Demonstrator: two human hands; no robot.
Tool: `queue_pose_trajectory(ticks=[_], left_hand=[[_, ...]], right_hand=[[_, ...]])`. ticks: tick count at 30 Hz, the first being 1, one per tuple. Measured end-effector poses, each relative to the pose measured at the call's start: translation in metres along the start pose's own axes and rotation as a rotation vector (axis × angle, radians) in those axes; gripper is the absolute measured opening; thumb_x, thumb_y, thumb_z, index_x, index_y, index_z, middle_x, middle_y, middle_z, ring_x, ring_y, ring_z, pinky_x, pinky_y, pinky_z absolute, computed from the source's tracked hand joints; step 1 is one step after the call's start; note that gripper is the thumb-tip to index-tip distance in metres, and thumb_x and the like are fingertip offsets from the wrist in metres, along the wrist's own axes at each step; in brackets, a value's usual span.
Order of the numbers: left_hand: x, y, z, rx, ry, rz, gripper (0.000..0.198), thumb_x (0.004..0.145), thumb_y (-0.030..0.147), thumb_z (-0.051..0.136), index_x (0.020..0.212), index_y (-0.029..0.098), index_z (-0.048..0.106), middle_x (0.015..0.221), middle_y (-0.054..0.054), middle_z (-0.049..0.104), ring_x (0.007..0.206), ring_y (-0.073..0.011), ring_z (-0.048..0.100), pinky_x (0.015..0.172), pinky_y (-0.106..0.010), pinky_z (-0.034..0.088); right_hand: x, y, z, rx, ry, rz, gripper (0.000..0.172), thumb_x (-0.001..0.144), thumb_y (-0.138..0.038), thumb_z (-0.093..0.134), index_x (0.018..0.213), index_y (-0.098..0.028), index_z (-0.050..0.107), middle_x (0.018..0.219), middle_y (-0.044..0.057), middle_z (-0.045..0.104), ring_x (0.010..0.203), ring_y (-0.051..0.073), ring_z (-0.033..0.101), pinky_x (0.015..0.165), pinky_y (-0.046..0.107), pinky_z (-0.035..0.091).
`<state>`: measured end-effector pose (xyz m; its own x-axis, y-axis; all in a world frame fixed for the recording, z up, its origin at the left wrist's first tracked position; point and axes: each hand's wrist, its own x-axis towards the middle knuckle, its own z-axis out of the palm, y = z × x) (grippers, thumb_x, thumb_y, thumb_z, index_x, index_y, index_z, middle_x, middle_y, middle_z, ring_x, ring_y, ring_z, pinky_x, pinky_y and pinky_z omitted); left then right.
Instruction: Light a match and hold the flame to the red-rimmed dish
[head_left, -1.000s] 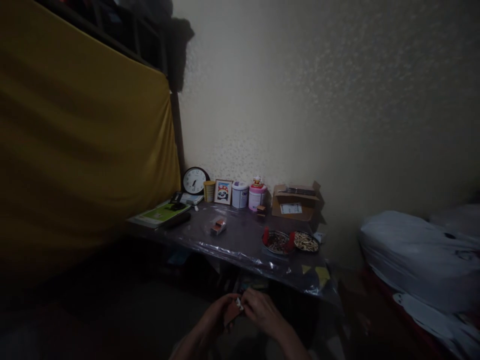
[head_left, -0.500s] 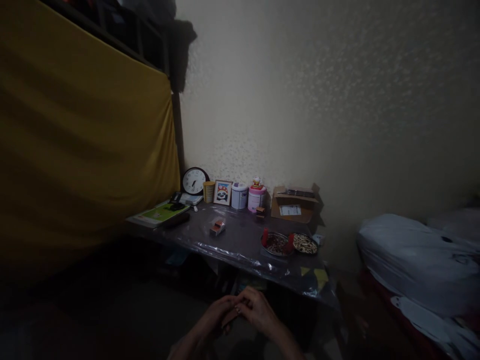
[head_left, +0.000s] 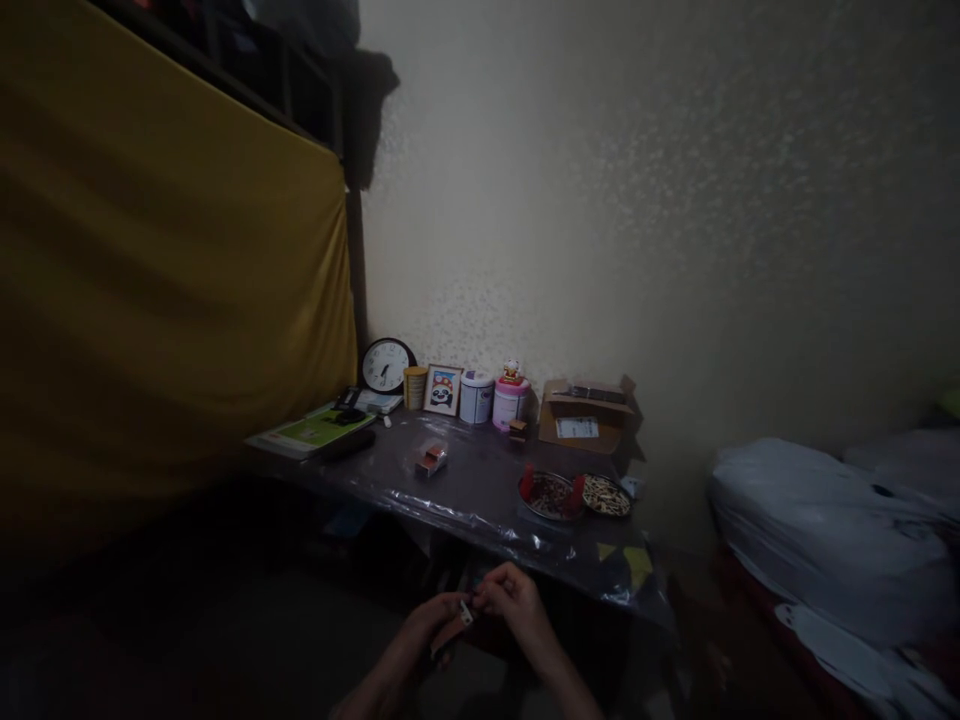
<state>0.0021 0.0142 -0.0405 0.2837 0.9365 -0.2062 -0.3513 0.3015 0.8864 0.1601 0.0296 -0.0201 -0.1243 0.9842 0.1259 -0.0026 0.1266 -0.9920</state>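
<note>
Low in the view, my left hand is closed around a small brown box, matchbox-like in shape, with a pale end showing. My right hand is just to its right, thumb and fingers pinched together close to the box's upper end. Whatever sits in that pinch is too small and dark to make out. Both hands are held in front of the table, below its near edge. On the table lie small reddish-brown boxes on clear plastic.
A round dish with dark red bits and another with pale sticks stand right. Behind are a clock, picture frame, tins and cardboard box. Left lies a green book; a yellow curtain hangs there.
My right hand has drawn slightly right and away from my left, so the box's pale end now shows. The view has shifted slightly.
</note>
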Motion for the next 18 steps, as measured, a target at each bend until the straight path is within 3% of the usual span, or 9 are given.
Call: queue_pose_trajectory(ticks=[3, 8, 13, 18], left_hand=[[0.004, -0.003, -0.004, -0.001, 0.04, 0.004, 0.032, 0.06, 0.036, 0.064, 0.081, 0.012, 0.066, 0.062, -0.004, 0.064, 0.042, -0.0092, 0.047, 0.036, -0.02, 0.027], [0.008, -0.007, -0.006, -0.009, 0.113, 0.053, 0.024, 0.061, 0.036, 0.062, 0.071, 0.015, 0.062, 0.052, 0.001, 0.057, 0.04, -0.008, 0.044, 0.037, -0.019, 0.026], [0.01, -0.009, -0.009, -0.005, 0.153, 0.121, 0.025, 0.06, 0.042, 0.063, 0.061, 0.017, 0.058, 0.047, 0.004, 0.048, 0.039, -0.0092, 0.04, 0.037, -0.021, 0.025], [0.015, -0.008, -0.016, 0.003, 0.208, 0.234, 0.021, 0.055, 0.037, 0.067, 0.055, 0.017, 0.058, 0.055, 0.003, 0.053, 0.057, -0.013, 0.048, 0.056, -0.024, 0.037]], right_hand=[[-0.002, 0.003, 0.001, -0.183, 0.042, -0.095, 0.028, 0.07, -0.046, 0.059, 0.07, -0.018, 0.054, 0.065, 0.001, 0.06, 0.064, 0.018, 0.062, 0.061, 0.029, 0.047], [-0.011, 0.001, 0.005, -0.512, 0.006, -0.216, 0.014, 0.079, -0.03, 0.051, 0.078, -0.019, 0.059, 0.074, 0.002, 0.063, 0.07, 0.017, 0.061, 0.065, 0.027, 0.046], [-0.021, -0.007, 0.015, -0.587, -0.068, -0.251, 0.011, 0.079, -0.028, 0.053, 0.083, -0.02, 0.059, 0.08, 0.002, 0.063, 0.075, 0.016, 0.06, 0.068, 0.026, 0.045], [-0.03, -0.011, 0.026, -0.623, -0.116, -0.247, 0.012, 0.074, -0.026, 0.06, 0.086, -0.022, 0.058, 0.084, 0.0, 0.061, 0.08, 0.016, 0.057, 0.072, 0.025, 0.043]])
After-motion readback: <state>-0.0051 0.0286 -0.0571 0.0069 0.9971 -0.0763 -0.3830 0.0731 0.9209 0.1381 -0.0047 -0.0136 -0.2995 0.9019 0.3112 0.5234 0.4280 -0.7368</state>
